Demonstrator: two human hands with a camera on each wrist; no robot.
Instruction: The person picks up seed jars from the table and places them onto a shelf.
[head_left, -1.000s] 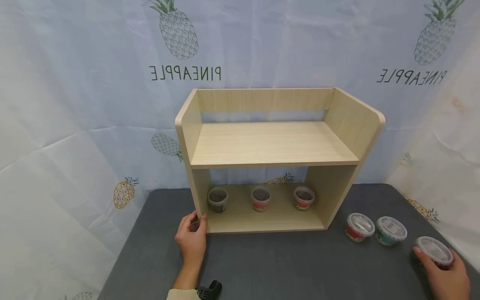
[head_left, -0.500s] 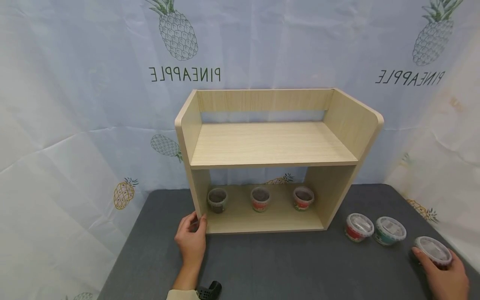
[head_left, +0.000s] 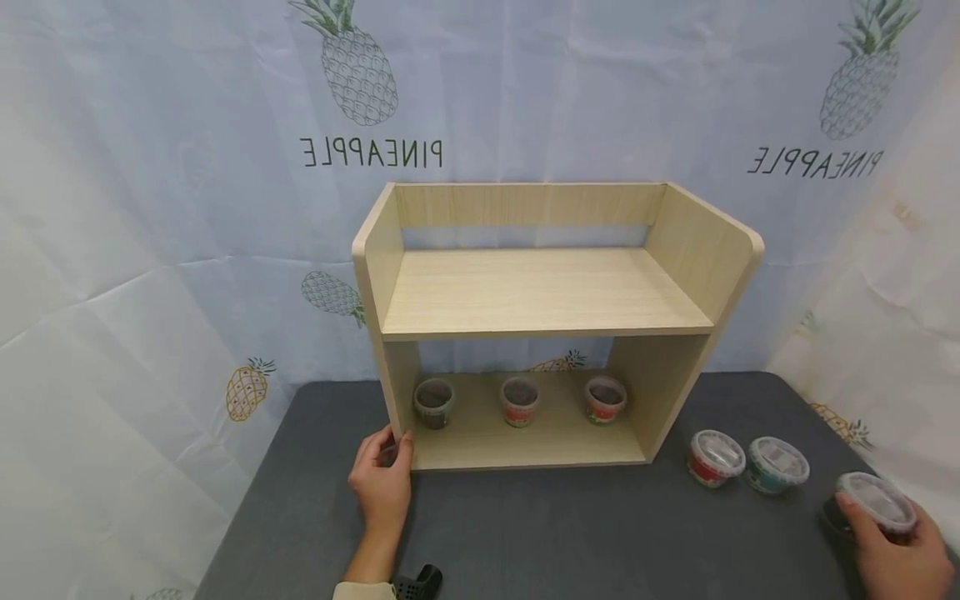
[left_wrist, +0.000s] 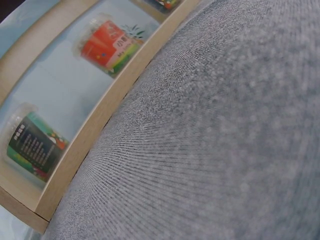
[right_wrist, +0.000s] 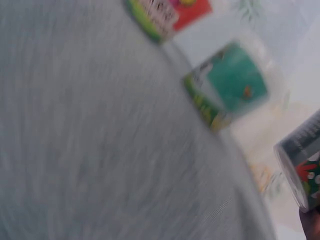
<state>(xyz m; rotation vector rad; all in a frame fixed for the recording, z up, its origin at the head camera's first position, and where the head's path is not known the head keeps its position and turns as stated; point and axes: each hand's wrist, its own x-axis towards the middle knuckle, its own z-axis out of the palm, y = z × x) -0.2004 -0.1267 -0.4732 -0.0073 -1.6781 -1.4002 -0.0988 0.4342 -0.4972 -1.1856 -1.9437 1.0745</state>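
Observation:
A light wooden two-tier shelf (head_left: pixel 547 292) stands on the dark cloth. My left hand (head_left: pixel 381 483) grips the lower front corner of its left side panel, thumb on the front edge; a small reddish patch between thumb and fingers is unclear. At the far right, my right hand (head_left: pixel 903 554) holds a round lidded plastic cup (head_left: pixel 876 500), thumb and fingers around its sides. In the right wrist view this cup (right_wrist: pixel 307 162) shows a dark label, its base off the cloth. Beside it stand a teal lidded cup (head_left: pixel 777 465) and a red lidded cup (head_left: pixel 716 458).
The lower tier bears a dark cup (head_left: pixel 434 403) at left, a red cup (head_left: pixel 519 402) in the middle and another red cup (head_left: pixel 604 400) at right. A pineapple-print curtain (head_left: pixel 187 208) hangs behind and at both sides. Grey-black cloth (head_left: pixel 555 533) covers the table.
My right hand has shifted slightly right with its cup, which has risen a little from the cloth. My left hand keeps its place on the shelf. The head view has tilted slightly.

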